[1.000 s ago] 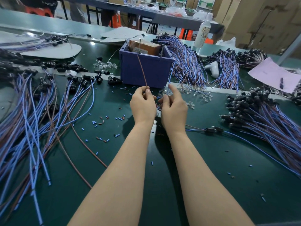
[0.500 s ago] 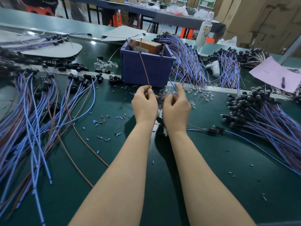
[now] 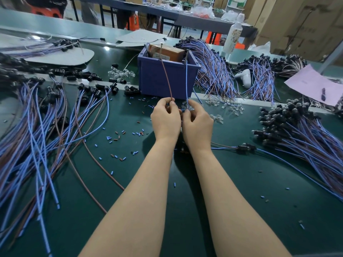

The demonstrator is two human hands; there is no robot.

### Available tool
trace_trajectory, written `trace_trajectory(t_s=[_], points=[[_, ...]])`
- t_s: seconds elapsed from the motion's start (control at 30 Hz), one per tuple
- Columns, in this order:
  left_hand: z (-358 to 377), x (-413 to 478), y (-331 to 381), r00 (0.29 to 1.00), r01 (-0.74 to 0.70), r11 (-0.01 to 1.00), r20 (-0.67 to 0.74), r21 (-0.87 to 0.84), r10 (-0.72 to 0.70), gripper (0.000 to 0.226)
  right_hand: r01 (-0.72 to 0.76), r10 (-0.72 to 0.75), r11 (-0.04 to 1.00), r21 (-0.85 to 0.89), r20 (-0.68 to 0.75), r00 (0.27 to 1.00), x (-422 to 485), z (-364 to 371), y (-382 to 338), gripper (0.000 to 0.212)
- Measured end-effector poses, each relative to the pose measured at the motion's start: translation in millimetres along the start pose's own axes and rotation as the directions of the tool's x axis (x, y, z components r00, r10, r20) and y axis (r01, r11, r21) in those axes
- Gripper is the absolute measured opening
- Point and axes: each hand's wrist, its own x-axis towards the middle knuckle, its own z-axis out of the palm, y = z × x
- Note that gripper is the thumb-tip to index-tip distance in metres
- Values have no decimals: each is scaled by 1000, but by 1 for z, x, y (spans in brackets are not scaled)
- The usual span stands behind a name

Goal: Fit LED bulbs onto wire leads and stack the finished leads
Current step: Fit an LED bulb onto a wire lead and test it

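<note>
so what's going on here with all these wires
A person is working on one lead at a green bench. The left hand pinches its brown wire and the right hand pinches its blue wire, both wires standing up in front of a blue bin. Loose clear bulbs lie just past the hands. On either side lie heaps of leads with black caps.

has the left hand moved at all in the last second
No, hardly at all: the left hand stays just in front of the purple box's near wall, pinching the brown wire.
</note>
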Motion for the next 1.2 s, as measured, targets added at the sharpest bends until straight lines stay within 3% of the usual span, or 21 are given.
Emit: trace_trajectory(t_s=[0.9,1.07,1.2], points=[[-3,0,3,1000,-1,999,30,40,0,20,-22,21,999,29,18,1000,-1,-1,-4,31],[-7,1,21,985,-54,998,162,-7,55,20,80,-80,997,13,84,993,1,-14,-15,23],[-7,2,46,970,-191,980,145,-48,196,17,191,-178,978,-80,147,973,11,-38,-24,20]])
